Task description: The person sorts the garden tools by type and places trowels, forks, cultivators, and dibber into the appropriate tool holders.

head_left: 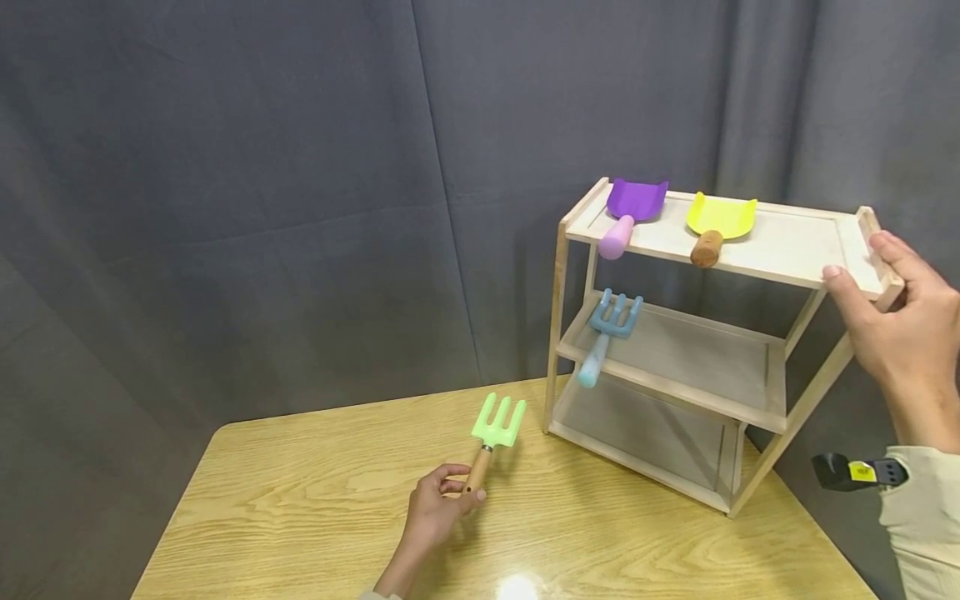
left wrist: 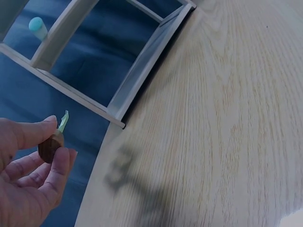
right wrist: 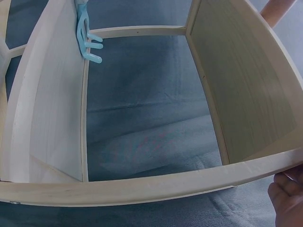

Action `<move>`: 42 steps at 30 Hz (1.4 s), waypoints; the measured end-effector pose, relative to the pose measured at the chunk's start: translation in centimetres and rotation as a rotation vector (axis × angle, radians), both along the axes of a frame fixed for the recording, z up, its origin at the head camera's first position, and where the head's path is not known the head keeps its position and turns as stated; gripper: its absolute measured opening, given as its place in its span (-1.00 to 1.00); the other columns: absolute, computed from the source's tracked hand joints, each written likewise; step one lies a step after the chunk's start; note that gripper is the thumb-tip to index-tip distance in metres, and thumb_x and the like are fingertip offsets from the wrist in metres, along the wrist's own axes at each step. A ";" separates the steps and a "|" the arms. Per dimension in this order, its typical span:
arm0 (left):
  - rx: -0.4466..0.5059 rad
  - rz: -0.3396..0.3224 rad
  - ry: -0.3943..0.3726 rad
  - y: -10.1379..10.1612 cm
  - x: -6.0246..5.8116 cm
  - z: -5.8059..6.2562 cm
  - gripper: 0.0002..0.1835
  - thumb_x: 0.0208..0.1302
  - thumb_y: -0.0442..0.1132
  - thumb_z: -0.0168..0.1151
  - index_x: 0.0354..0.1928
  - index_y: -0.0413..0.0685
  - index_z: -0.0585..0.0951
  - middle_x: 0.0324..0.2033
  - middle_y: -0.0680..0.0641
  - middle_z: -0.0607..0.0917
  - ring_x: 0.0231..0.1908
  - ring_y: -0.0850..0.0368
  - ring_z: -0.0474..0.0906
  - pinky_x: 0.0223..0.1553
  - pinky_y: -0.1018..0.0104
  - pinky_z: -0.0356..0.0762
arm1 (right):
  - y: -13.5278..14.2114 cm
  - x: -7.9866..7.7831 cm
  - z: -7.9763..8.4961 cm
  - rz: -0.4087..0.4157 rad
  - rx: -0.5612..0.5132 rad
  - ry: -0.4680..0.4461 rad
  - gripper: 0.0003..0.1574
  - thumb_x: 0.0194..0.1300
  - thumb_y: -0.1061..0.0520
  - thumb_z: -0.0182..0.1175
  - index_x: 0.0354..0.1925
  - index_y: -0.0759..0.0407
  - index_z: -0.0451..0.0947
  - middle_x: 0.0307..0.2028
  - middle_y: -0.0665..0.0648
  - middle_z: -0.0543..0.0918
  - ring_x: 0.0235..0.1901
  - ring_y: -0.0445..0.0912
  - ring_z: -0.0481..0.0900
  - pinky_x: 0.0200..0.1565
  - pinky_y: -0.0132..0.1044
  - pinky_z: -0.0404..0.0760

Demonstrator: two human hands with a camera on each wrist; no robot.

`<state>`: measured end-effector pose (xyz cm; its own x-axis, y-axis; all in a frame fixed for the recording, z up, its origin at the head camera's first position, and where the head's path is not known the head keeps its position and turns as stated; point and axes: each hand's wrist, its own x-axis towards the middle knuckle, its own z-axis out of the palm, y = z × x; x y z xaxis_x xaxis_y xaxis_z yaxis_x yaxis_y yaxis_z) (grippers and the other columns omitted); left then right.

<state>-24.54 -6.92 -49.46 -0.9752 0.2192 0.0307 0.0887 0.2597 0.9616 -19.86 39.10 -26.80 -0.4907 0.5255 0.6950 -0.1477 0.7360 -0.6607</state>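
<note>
My left hand (head_left: 437, 510) pinches the wooden handle of a green garden fork (head_left: 495, 429) between thumb and fingers, its three tines pointing away from me. In the left wrist view that handle (left wrist: 51, 147) shows end-on, and a shadow falls on the wood below. At the upper right, my right hand (head_left: 911, 321) grips the right end of the top shelf of a wooden three-tier rack (head_left: 795, 250), thumb on top. A purple scoop (head_left: 637, 201) with a pink handle and a yellow scoop (head_left: 722, 218) with a wooden handle lie on that shelf. A blue fork (head_left: 615, 318) lies on the middle shelf.
The wood-grain table (head_left: 315, 492) spreads below and left of the rack. A grey curtain (head_left: 315, 208) hangs close behind the table. The rack's lowest shelf (head_left: 645, 429) sits just above the tabletop. A dark wrist strap (head_left: 858, 472) is at the right sleeve.
</note>
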 end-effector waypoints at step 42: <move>0.028 -0.098 -0.031 1.5 3.1 3.2 -0.57 0.05 -0.25 0.50 -0.01 -0.15 0.62 -0.31 -0.07 0.68 -0.47 0.08 0.59 -0.42 0.25 0.65 | 0.0 0.0 0.0 -0.001 -0.003 0.023 -0.31 0.24 0.02 0.26 0.31 0.11 0.42 0.31 -0.03 0.40 0.15 -0.40 0.33 0.20 -0.51 0.28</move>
